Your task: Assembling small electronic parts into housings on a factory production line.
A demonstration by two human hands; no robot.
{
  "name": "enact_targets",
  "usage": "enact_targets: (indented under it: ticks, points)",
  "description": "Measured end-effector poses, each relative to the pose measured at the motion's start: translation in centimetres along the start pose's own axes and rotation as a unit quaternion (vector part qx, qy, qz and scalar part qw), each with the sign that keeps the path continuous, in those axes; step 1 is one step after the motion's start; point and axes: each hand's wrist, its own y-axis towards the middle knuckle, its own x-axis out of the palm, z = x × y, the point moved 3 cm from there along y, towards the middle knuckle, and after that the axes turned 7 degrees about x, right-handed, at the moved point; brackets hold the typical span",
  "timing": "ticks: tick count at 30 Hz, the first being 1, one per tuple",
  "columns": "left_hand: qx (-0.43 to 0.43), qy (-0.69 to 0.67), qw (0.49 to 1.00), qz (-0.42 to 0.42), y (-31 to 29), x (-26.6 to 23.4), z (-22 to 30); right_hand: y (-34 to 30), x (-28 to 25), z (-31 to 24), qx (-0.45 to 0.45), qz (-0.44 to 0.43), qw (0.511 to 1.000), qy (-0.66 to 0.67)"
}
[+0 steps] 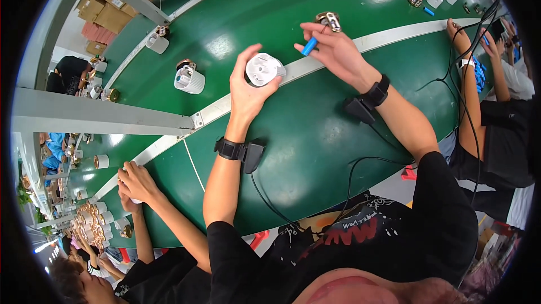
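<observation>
My left hand (248, 91) is wrapped round a white plastic housing (264, 69), whose hollow inside faces up and shows moulded parts. A blue cylindrical battery (309, 46) sits between the thumb and fingers of my right hand (341, 56), tilted, to the right of the housing and apart from it. Beside my right fingertips is a gold-rimmed part (328, 20) with a pale metallic piece. Whether my fingers hold that part or it rests on the belt, I cannot tell.
A white rail (217, 109) divides my green worktop (304, 152) from the green conveyor belt (242, 16). Another white housing with a gold-rimmed part (190, 80) stands on the belt. A grey metal frame (101, 113) rises at left. Co-workers' hands (141, 183) work on both sides; black cables (451, 78) hang at right.
</observation>
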Motion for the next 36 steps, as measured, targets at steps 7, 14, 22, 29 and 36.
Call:
enact_targets:
  ticks: [7,14,22,29,36]
  points:
    - [-0.034,-0.089,0.994,-0.051,-1.0,3.4,-1.5,-1.1,1.9,-0.9,-0.154,0.029,0.946,-0.284]
    - [0.002,-0.063,0.995,-0.075,-1.1,4.9,-0.9,-1.9,2.1,-1.1,-0.233,0.008,0.881,-0.411]
    - [0.024,-0.033,0.997,-0.061,-1.0,5.3,-1.1,-2.3,2.0,-2.2,-0.381,-0.031,0.741,-0.552]
    - [0.007,-0.082,0.990,-0.114,-0.3,5.4,-1.5,-1.7,1.8,-2.4,-0.330,-0.152,0.793,-0.489]
    - [-0.012,-0.175,0.980,-0.096,-0.2,5.1,-1.4,-1.2,0.9,-1.3,-0.275,-0.114,0.722,-0.624]
